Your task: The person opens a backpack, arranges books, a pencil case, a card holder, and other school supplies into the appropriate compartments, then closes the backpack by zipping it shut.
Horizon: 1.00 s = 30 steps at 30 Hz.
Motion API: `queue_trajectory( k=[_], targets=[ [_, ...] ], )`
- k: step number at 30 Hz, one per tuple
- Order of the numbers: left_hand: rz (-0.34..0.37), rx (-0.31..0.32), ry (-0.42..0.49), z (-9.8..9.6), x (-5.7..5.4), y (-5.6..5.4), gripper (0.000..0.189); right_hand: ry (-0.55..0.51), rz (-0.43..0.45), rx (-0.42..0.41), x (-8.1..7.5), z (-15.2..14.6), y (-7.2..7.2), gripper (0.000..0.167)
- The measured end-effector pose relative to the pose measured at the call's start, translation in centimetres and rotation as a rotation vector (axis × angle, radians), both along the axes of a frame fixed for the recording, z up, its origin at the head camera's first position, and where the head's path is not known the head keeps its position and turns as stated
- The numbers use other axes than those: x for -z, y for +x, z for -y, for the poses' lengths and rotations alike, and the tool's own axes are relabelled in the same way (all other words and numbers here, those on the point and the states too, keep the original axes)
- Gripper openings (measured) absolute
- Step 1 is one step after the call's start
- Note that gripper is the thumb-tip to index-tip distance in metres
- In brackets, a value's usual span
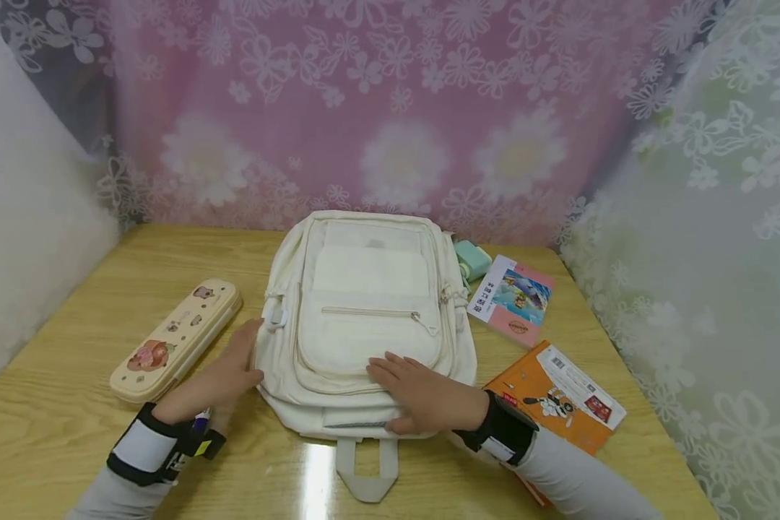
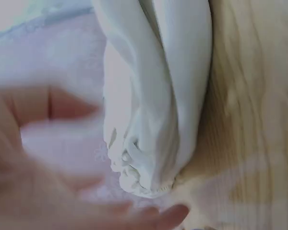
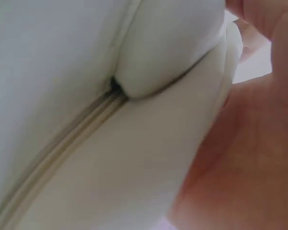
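A cream backpack (image 1: 370,267) lies flat on the table, its front pocket facing up and its top handle (image 1: 367,491) toward me. My left hand (image 1: 234,368) is at the bag's left side, thumb spread from the fingers; whether it touches the cloth is hard to tell. In the left wrist view this hand (image 2: 43,158) is blurred beside the bag's side folds (image 2: 158,110). My right hand (image 1: 429,393) rests on the bag's near right part with fingers extended over the front pocket. Close up, the right palm (image 3: 249,143) lies along the cream fabric (image 3: 125,158) near a zipper seam.
Left of the bag lies a cream pencil case (image 1: 175,339) with cartoon prints. To the right are a mint-green object (image 1: 473,260), a pink-and-white book (image 1: 513,300) and an orange book (image 1: 559,397) partly under my right forearm. A floral curtain (image 1: 396,108) closes off the back.
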State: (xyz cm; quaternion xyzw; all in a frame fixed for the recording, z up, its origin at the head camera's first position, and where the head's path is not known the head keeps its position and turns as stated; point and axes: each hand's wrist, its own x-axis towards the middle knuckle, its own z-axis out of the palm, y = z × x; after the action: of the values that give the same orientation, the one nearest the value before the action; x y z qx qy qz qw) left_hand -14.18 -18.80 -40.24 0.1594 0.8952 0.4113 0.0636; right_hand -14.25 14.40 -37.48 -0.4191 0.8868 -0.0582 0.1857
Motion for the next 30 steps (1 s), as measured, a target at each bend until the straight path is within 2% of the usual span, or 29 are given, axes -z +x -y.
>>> queue_trajectory(
  k=[2, 4, 5, 7, 9, 12, 16, 19, 21, 26, 28, 30],
  targets=[
    [-0.025, -0.054, -0.001, 0.0, 0.0, -0.2, 0.073, -0.044, 0.06, 0.03, -0.2, -0.7, -0.2, 0.078],
    [-0.102, -0.092, -0.06, -0.3, 0.0, 0.0, 0.063, -0.093, 0.091, 0.066, -0.7, -1.7, -0.5, 0.076],
    [-0.15, -0.087, -0.092, -0.6, 0.0, 0.0, 0.056, -0.121, 0.098, 0.099, -1.0, -2.4, -0.7, 0.074],
    [-0.241, -0.068, -0.174, -1.6, -0.5, 0.4, 0.044, -0.156, 0.045, 0.163, -1.6, -4.1, -1.5, 0.069],
    [-0.308, -0.02, -0.234, -3.0, -1.2, 0.5, 0.033, -0.173, -0.041, 0.244, -2.1, -5.9, -2.6, 0.061],
    [-0.314, 0.083, -0.288, -5.5, -2.5, 0.6, 0.026, -0.172, -0.143, 0.39, -2.7, -8.7, -4.7, 0.049],
    [-0.393, 0.237, -0.395, -9.0, -3.2, 0.3, 0.029, -0.176, -0.181, 0.534, -2.8, -11.6, -7.3, 0.042],
    [-0.509, 0.325, -0.481, -11.0, -3.1, 0.2, 0.033, -0.185, -0.168, 0.584, -2.7, -12.6, -8.1, 0.042],
    [-0.575, 0.347, -0.537, -11.8, -3.0, 0.3, 0.032, -0.19, -0.152, 0.595, -2.6, -12.9, -8.2, 0.042],
    [-0.785, 0.338, -0.733, -13.1, -2.1, 0.7, 0.023, -0.19, -0.122, 0.609, -2.0, -13.0, -7.8, 0.04],
    [-0.861, 0.341, -0.779, -13.5, -1.7, 0.9, 0.023, -0.185, -0.115, 0.617, -1.6, -13.0, -7.8, 0.039],
    [-0.902, 0.328, -0.787, -13.7, -1.5, 1.1, 0.021, -0.181, -0.105, 0.618, -1.3, -13.1, -7.8, 0.037]
  ],
)
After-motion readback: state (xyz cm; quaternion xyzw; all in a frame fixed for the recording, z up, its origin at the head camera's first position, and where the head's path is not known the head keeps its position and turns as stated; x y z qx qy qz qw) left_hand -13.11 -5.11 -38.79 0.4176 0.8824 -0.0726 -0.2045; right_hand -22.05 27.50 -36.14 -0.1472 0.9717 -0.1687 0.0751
